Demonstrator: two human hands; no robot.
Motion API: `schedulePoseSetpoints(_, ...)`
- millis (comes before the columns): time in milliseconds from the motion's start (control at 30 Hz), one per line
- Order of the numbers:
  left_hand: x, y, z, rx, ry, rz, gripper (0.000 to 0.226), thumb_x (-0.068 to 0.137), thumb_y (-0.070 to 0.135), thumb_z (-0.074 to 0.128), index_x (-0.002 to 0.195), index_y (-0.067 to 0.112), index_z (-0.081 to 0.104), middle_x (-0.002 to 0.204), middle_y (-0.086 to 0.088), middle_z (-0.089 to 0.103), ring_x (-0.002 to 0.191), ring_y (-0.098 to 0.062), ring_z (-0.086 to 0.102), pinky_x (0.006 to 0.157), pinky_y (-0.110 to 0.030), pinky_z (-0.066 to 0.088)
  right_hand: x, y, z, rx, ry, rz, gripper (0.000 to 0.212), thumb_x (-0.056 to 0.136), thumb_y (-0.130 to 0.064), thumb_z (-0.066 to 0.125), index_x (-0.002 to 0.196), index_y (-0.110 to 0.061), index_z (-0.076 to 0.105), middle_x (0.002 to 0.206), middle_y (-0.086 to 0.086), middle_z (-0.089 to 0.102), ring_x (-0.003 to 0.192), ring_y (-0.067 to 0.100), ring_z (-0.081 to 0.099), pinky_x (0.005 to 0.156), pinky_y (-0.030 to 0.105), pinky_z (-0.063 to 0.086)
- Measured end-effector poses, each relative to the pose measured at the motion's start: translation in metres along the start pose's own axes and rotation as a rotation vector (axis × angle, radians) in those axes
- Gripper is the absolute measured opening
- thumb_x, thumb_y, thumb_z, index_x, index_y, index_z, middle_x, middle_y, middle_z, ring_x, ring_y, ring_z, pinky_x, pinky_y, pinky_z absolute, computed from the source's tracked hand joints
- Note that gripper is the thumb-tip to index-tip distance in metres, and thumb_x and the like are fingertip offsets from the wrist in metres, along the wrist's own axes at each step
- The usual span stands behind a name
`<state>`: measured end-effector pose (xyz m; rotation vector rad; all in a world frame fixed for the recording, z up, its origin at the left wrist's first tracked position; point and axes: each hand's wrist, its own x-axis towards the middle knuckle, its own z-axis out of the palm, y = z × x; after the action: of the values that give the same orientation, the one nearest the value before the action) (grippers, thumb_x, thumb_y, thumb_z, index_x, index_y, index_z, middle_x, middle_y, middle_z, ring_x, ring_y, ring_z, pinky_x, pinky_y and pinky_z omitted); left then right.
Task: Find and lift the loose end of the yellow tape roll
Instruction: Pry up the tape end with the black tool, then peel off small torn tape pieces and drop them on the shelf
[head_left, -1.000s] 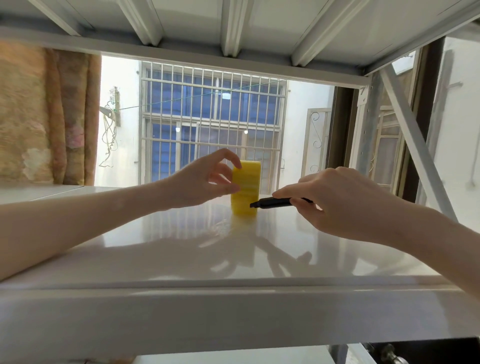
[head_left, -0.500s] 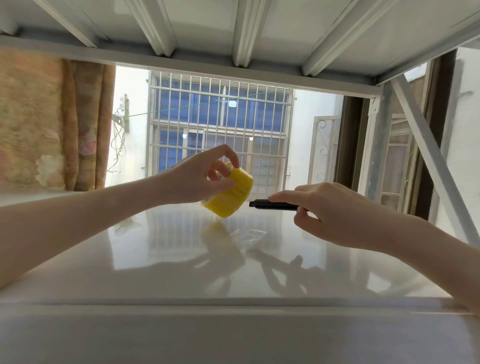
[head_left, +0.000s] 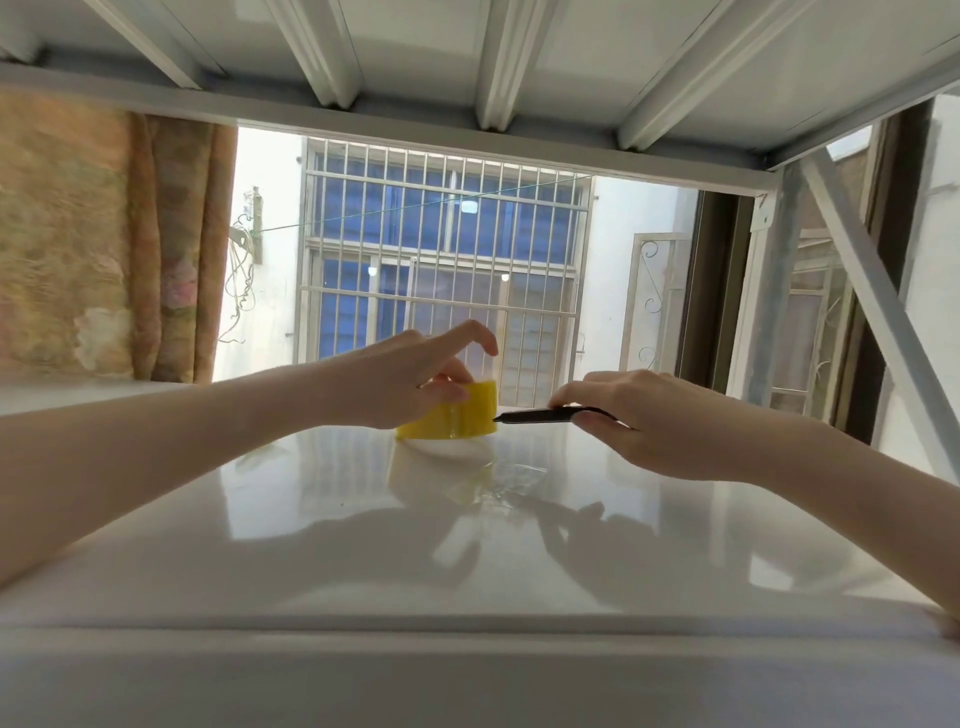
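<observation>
The yellow tape roll (head_left: 451, 418) lay flat on the glossy white shelf (head_left: 363, 545), towards its far middle, just left of a black pen-like tool (head_left: 545, 415). The left hand (head_left: 405, 376) held the roll from the left, thumb and fingers curled round its near side, index finger arched above it. The right hand (head_left: 660, 421) pinched the black tool level, its tip touching or just beside the roll's right edge; which, could not be told. A scrap of clear crumpled film (head_left: 506, 480) lay on the shelf nearer the camera. A barred window (head_left: 441, 260) stood beyond, a patterned curtain (head_left: 171, 249) at left.
</observation>
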<state>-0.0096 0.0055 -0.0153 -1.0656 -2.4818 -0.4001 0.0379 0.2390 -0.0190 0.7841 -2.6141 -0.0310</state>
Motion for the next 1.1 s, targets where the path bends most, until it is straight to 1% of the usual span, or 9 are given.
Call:
schedulePoseSetpoints(133, 0.002, -0.001, 0.004, 0.000, 0.009, 0.006, 0.030, 0.095, 0.014, 0.047, 0.121, 0.026, 0.038, 0.115, 0.002, 0.066, 0.060, 0.014, 0.053, 0.057, 0.001, 0.041, 0.013, 0.001, -0.002, 0.085, -0.127, 0.057, 0.024, 0.095, -0.017, 0.044, 0.115, -0.017, 0.055, 0.097, -0.004, 0.055, 0.076, 0.007, 0.049, 0.064, 0.017, 0.034)
schedulePoseSetpoints(267, 0.002, -0.005, 0.007, 0.015, 0.033, 0.013, 0.025, 0.093, 0.013, 0.051, 0.113, 0.024, 0.044, 0.112, 0.002, 0.068, 0.066, 0.005, 0.054, 0.059, -0.003, 0.042, 0.019, 0.002, 0.003, 0.140, -0.186, 0.098, 0.021, 0.093, -0.016, 0.048, 0.112, -0.018, 0.056, 0.104, 0.002, 0.053, 0.090, 0.015, 0.051, 0.079, 0.020, 0.039)
schedulePoseSetpoints(367, 0.003, -0.007, 0.009, -0.011, 0.019, 0.007, 0.024, 0.090, 0.009, 0.055, 0.108, 0.023, 0.049, 0.111, 0.000, 0.069, 0.080, -0.004, 0.057, 0.076, -0.014, 0.045, 0.017, 0.005, 0.007, 0.166, -0.184, 0.117, 0.020, 0.092, -0.016, 0.049, 0.111, -0.017, 0.057, 0.101, 0.003, 0.050, 0.091, 0.018, 0.050, 0.079, 0.021, 0.038)
schedulePoseSetpoints(433, 0.004, -0.009, 0.009, -0.019, 0.008, 0.004, 0.023, 0.089, 0.009, 0.057, 0.108, 0.021, 0.052, 0.109, 0.001, 0.069, 0.085, -0.007, 0.058, 0.082, -0.020, 0.047, 0.016, 0.008, 0.009, 0.191, -0.175, 0.133, 0.021, 0.092, -0.017, 0.049, 0.111, -0.017, 0.057, 0.098, 0.002, 0.050, 0.091, 0.019, 0.051, 0.079, 0.021, 0.038)
schedulePoseSetpoints(567, 0.003, -0.011, 0.009, 0.016, 0.029, 0.048, 0.019, 0.087, 0.018, 0.059, 0.105, 0.024, 0.055, 0.101, 0.012, 0.060, 0.088, 0.000, 0.055, 0.074, -0.011, 0.040, 0.013, 0.013, 0.011, 0.212, -0.160, 0.151, 0.022, 0.092, -0.017, 0.050, 0.112, -0.017, 0.057, 0.092, -0.003, 0.048, 0.090, 0.018, 0.051, 0.081, 0.022, 0.038)
schedulePoseSetpoints(700, 0.001, -0.013, 0.008, 0.083, 0.102, 0.121, 0.015, 0.084, 0.026, 0.064, 0.098, 0.029, 0.062, 0.102, 0.012, 0.051, 0.098, -0.007, 0.048, 0.086, -0.018, 0.038, 0.012, 0.015, 0.014, 0.206, -0.152, 0.156, 0.023, 0.091, -0.018, 0.051, 0.113, -0.016, 0.058, 0.088, -0.006, 0.047, 0.085, 0.012, 0.049, 0.078, 0.017, 0.038)
schedulePoseSetpoints(800, 0.000, -0.009, 0.011, 0.094, 0.087, 0.166, 0.008, 0.082, 0.031, 0.065, 0.089, 0.035, 0.068, 0.095, 0.019, 0.050, 0.095, -0.001, 0.044, 0.084, -0.016, 0.036, 0.013, 0.016, 0.015, 0.201, -0.146, 0.160, 0.023, 0.091, -0.020, 0.052, 0.112, -0.017, 0.059, 0.087, -0.007, 0.049, 0.082, 0.010, 0.048, 0.073, 0.015, 0.037)
schedulePoseSetpoints(967, 0.000, 0.000, 0.021, 0.184, 0.008, 0.224, 0.018, 0.085, 0.039, 0.059, 0.099, 0.038, 0.069, 0.098, 0.023, 0.048, 0.094, 0.008, 0.036, 0.083, -0.012, 0.028, 0.012, 0.015, 0.016, 0.214, -0.163, 0.159, 0.020, 0.090, -0.021, 0.052, 0.110, -0.022, 0.057, 0.086, -0.004, 0.058, 0.072, 0.008, 0.049, 0.063, 0.015, 0.036)
schedulePoseSetpoints(1100, 0.001, 0.004, 0.025, 0.314, -0.042, 0.235, 0.025, 0.087, 0.047, 0.051, 0.106, 0.040, 0.066, 0.113, 0.024, 0.046, 0.109, 0.002, 0.027, 0.095, -0.023, 0.021, 0.011, 0.012, 0.017, 0.186, -0.131, 0.146, 0.021, 0.090, -0.021, 0.052, 0.109, -0.022, 0.058, 0.094, -0.005, 0.056, 0.087, 0.012, 0.053, 0.069, 0.014, 0.039)
